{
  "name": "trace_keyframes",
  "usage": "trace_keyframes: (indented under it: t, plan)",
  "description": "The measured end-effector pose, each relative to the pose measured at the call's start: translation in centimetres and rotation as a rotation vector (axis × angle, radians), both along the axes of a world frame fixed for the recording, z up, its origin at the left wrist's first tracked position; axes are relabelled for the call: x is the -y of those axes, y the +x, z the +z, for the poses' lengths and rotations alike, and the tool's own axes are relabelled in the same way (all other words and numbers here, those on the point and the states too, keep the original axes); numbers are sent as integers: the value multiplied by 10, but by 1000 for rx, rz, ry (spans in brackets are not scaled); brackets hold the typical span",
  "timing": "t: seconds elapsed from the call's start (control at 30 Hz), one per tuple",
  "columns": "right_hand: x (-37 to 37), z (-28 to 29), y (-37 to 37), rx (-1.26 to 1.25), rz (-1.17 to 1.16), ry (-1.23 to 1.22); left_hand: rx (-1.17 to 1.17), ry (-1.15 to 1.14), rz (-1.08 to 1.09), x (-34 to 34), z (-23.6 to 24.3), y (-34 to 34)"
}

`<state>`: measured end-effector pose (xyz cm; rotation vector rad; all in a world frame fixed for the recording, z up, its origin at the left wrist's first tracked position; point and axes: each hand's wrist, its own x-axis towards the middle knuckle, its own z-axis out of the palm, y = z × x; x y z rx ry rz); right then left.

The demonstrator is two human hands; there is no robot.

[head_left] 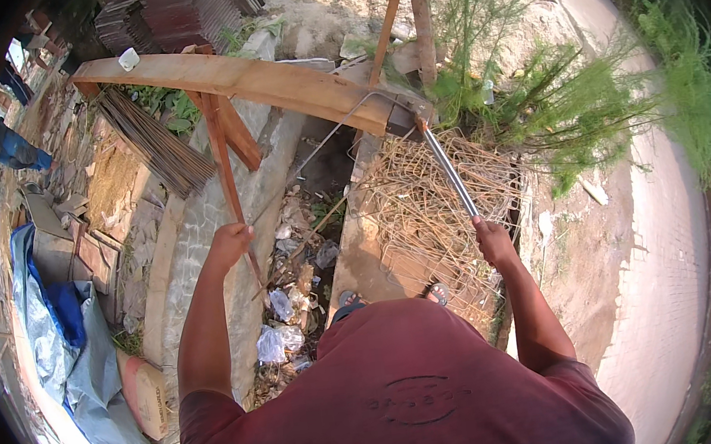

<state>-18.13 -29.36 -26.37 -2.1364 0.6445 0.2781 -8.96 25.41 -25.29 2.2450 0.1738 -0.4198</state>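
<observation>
My left hand is closed around a thin steel rod. The rod slants up and away to the right, and its far part bends over near the right end of a long wooden beam. My right hand grips the lower end of a shiny metal pipe. The pipe's upper end sits at the beam's right end, beside the bent part of the rod. How pipe and rod meet there is too small to tell. Below the beam's end lies a tangled pile of bent rods.
A white cup stands on the beam, above a bundle of straight rods. A rubbish-strewn ditch runs left of my feet. Feathery green branches hang at the right beside a paved road. A blue-grey tarp lies left.
</observation>
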Motion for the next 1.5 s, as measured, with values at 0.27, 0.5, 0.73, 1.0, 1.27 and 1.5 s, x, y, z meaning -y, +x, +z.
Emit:
trace_keyframes:
  t: [0.27,0.5,0.73,1.0,1.27,1.5]
  plan:
    - [31,-7,7,27,126,-41,-98,-226,95,4,-23,-10]
    - [58,3,11,146,222,-302,-179,-324,149,19,-8,-20]
    - [51,6,-19,357,168,41,-39,-576,403,99,-7,-115]
    - [-20,43,21,430,324,588,505,-1036,522,275,62,-56]
    - [-24,74,40,641,362,804,477,-1560,316,412,102,-11]
    - [38,58,20,741,230,678,872,-689,434,361,115,-30]
